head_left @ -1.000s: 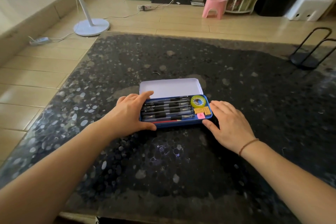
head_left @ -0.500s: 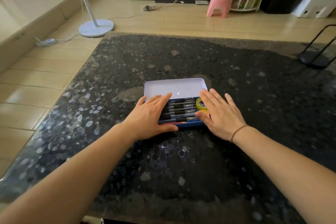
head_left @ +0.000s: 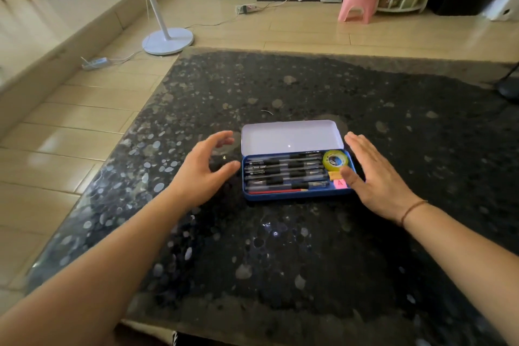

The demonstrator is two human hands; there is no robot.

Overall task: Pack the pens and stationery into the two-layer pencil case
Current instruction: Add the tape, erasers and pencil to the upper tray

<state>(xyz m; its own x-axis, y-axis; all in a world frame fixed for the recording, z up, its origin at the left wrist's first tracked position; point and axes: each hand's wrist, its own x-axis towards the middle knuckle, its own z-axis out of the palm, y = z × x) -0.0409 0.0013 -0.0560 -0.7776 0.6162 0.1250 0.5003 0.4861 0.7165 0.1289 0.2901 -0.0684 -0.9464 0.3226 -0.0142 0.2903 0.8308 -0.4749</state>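
Observation:
A blue pencil case (head_left: pixel 295 196) lies open in the middle of the dark stone table, its pale lid (head_left: pixel 290 137) tipped back. Inside are several black pens (head_left: pixel 283 171), a red pencil (head_left: pixel 276 191) along the front edge, a yellow-green tape roll (head_left: pixel 334 160) at the right end, and orange (head_left: pixel 333 175) and pink (head_left: pixel 339 183) erasers. My left hand (head_left: pixel 203 170) hovers just left of the case, fingers curled apart, holding nothing. My right hand (head_left: pixel 372 174) is spread flat beside the case's right end, its thumb over the right rim.
The speckled table (head_left: pixel 252 247) ends at its left edge above a tiled floor. A black wire stand (head_left: pixel 508 87) sits at the far right. On the floor beyond are a white lamp base (head_left: pixel 168 41), a pink stool (head_left: pixel 358 3) and a power strip (head_left: pixel 94 62).
Both hands lay over the pens in the case half a second ago; they have now lifted off and moved apart to either side. The case's contents are fully visible again.

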